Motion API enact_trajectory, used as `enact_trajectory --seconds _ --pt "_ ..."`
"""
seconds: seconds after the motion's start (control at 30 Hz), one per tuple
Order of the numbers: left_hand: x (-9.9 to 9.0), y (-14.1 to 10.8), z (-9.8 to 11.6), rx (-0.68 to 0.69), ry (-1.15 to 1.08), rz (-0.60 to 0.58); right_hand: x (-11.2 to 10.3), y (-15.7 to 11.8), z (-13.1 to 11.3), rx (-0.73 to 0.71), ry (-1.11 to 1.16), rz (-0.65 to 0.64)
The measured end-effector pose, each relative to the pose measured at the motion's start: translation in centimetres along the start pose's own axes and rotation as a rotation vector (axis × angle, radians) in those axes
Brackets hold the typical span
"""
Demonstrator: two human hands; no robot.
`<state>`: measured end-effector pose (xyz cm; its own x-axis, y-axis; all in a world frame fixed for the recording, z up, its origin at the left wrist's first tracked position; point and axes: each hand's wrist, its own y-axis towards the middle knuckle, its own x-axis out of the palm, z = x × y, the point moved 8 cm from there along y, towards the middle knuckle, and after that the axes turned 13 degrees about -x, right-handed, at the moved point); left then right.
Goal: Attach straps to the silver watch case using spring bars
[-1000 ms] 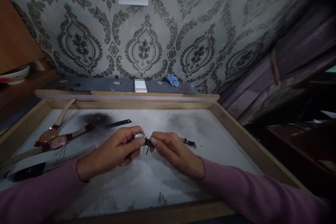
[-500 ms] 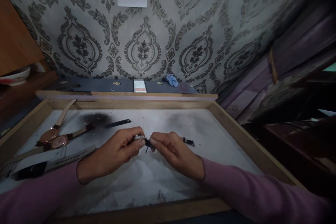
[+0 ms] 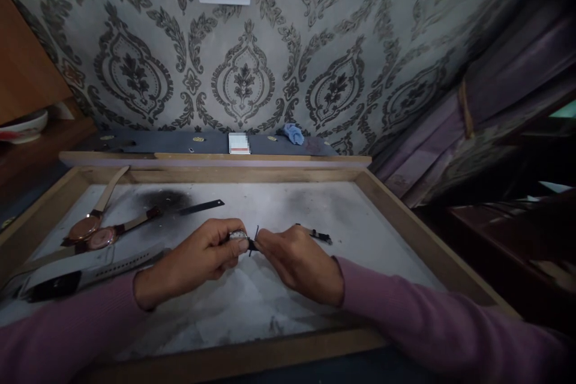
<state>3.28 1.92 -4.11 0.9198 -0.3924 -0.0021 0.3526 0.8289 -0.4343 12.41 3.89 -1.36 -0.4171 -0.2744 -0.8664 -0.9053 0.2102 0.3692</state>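
Note:
Between my hands, above the white floor of a wooden tray, is a wristwatch [image 3: 237,234] with a round pale face and a dark strap. My left hand [image 3: 200,257] is closed around its case, thumb at the lower edge. My right hand [image 3: 294,261] pinches the short dark strap piece beside the case, fingers bunched together. A thin dark sliver sticks up by the right fingertips and another points down below the strap; I cannot tell whether they are one piece. The right fingers hide most of the strap end.
At the tray's left lie two rose-gold watches [image 3: 84,227] and a watch with a grey perforated strap [image 3: 128,265]. A dark flat blade [image 3: 202,207] lies behind my left hand. A loose dark strap piece [image 3: 317,234] is behind my right. Beyond the wooden rim [image 3: 216,159] sits a blue cloth [image 3: 294,134].
My right hand has turned over, its knuckles rolling up and inward at the strap. A thin dark sliver now shows above its fingertips. The left hand keeps its hold on the watch.

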Motion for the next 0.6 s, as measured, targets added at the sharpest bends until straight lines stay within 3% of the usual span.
enact_trajectory --seconds 0.13,0.27,0.37,0.47,0.6 --pt "0.0 0.4 -0.1 0.002 -0.052 -0.025 -0.1 0.1 0.3 0.047 0.093 0.052" --pt "-0.7 0.4 0.5 0.108 0.019 0.048 0.1 0.4 1.5 0.194 0.462 0.185" --pt "-1.1 0.0 1.0 0.162 0.144 0.115 0.8 0.5 1.9 0.250 0.660 0.193" --pt "-1.1 -0.3 1.6 0.181 0.229 0.131 0.4 0.5 1.8 0.232 0.607 0.192" --pt "-0.9 -0.5 1.9 0.171 0.285 0.126 -0.3 0.3 1.1 0.162 0.336 0.122"
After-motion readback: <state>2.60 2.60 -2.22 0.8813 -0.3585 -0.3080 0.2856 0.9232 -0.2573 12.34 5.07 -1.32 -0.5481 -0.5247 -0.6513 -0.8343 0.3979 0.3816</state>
